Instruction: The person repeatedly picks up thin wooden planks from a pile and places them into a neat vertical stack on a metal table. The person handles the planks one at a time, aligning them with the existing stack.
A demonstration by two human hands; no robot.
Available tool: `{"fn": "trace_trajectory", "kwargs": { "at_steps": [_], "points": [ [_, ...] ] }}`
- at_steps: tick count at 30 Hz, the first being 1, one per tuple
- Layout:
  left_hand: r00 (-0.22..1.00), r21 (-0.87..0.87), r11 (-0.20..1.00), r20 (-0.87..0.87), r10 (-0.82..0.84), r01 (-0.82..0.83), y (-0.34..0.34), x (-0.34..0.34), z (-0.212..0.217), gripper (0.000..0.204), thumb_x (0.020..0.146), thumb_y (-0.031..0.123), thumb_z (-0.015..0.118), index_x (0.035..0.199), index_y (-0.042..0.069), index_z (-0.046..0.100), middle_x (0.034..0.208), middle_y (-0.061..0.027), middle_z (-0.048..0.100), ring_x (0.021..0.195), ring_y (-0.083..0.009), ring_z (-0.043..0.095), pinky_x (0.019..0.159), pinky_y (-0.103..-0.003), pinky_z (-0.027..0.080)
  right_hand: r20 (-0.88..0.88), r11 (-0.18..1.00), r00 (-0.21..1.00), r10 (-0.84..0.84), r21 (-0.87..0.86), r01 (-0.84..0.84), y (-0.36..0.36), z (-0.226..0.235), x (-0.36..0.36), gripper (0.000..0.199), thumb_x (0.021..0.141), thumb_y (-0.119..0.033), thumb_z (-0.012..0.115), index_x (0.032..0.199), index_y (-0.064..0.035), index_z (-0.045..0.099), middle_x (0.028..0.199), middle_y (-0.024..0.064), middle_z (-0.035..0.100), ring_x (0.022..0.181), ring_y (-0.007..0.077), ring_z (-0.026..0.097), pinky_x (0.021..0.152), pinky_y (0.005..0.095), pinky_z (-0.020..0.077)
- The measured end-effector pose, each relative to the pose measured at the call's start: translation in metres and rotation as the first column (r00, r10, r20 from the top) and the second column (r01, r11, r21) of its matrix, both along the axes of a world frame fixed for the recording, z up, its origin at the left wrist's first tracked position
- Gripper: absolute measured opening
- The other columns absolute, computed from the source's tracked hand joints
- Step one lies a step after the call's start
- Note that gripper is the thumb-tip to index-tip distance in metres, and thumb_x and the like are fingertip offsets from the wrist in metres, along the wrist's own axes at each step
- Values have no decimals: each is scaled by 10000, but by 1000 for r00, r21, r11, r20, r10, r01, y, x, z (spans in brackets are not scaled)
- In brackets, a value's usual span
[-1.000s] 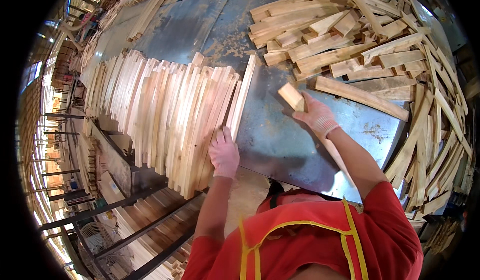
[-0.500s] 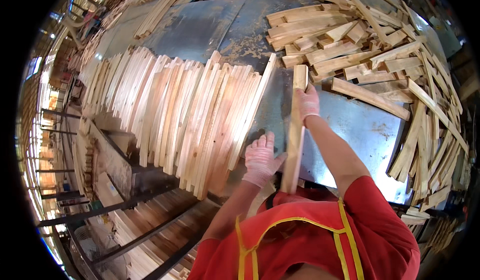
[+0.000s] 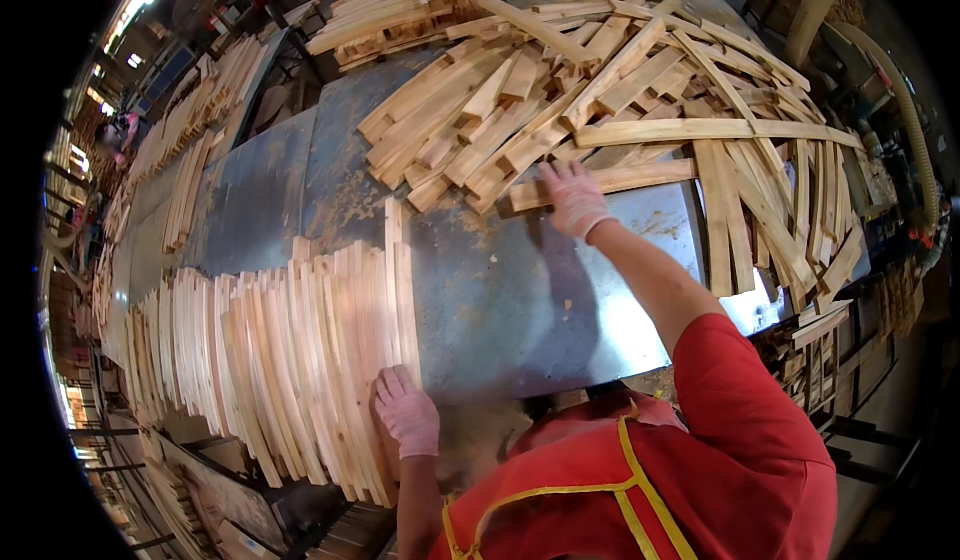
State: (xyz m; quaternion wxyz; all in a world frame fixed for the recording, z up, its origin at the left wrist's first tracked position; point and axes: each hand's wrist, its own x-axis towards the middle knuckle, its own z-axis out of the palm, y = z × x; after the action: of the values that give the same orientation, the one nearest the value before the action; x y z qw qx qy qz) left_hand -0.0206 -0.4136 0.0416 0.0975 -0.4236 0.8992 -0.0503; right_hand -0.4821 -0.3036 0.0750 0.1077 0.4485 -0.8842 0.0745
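A long row of pale wooden strips [image 3: 290,360] stands side by side on the left part of the metal-topped table. My left hand [image 3: 408,415], in a pinkish-white glove, rests against the near end of the row's rightmost strips, fingers stretched out and gripping nothing. One strip [image 3: 397,260] at that end juts out beyond the others on the far side. My right hand [image 3: 576,200], gloved the same way, has its fingers over a wooden strip [image 3: 645,174] at the near edge of a jumbled pile. The fingertips partly hide how firmly they close on it.
The loose pile of wooden strips [image 3: 540,90] spreads over the far and right parts of the table [image 3: 490,300]. Farther back is a stacked heap of strips [image 3: 400,5]. A ribbed hose [image 3: 915,130] hangs at the far right.
My right hand has left the strip it held and moved to another in the pile. The released strip now appears at the row's right end, where my left hand touches. The view has shifted rightward.
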Motion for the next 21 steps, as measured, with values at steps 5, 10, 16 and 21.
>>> {"fn": "trace_trajectory", "kwargs": {
  "at_steps": [5, 10, 16, 21],
  "points": [
    [985, -78, 991, -125, -122, 113, 31, -59, 15, 848, 864, 394, 735, 1584, 57, 439, 1642, -161, 407, 1549, -348, 325, 1270, -507, 255, 147, 921, 987, 68, 371, -119, 14, -18, -16, 401, 875, -196, 745, 1260, -183, 634, 1103, 55, 748, 1072, 286, 717, 968, 451, 508],
    [943, 143, 962, -273, -187, 233, 94, -145, 0, 956, 796, 500, 780, 1589, 78, 451, 1636, -159, 434, 1537, -371, 353, 1275, -533, 240, 33, 674, 696, 718, -287, -681, 28, -1, 44, 351, 767, -259, 765, 1088, -147, 678, 1064, 106, 721, 1056, 318, 700, 959, 475, 512],
    [942, 161, 966, -302, -150, 205, 99, -177, -32, 710, 910, 407, 727, 1529, 145, 497, 1456, -97, 562, 1374, -321, 506, 1129, -516, 399, 85, 988, 986, 142, 55, -147, 53, -23, -134, 554, 798, -215, 767, 1321, -114, 616, 1094, 173, 715, 1076, 370, 684, 937, 483, 534],
    [980, 328, 944, -194, 31, 35, 88, -134, -18, 712, 923, 388, 726, 1548, 147, 484, 1374, -108, 626, 1235, -313, 609, 1029, -467, 477, 482, 888, 876, -17, 410, -208, 40, 30, -75, 699, 898, -309, 746, 1523, -127, 491, 1200, 238, 723, 1131, 348, 705, 985, 478, 542]
  ]
}}
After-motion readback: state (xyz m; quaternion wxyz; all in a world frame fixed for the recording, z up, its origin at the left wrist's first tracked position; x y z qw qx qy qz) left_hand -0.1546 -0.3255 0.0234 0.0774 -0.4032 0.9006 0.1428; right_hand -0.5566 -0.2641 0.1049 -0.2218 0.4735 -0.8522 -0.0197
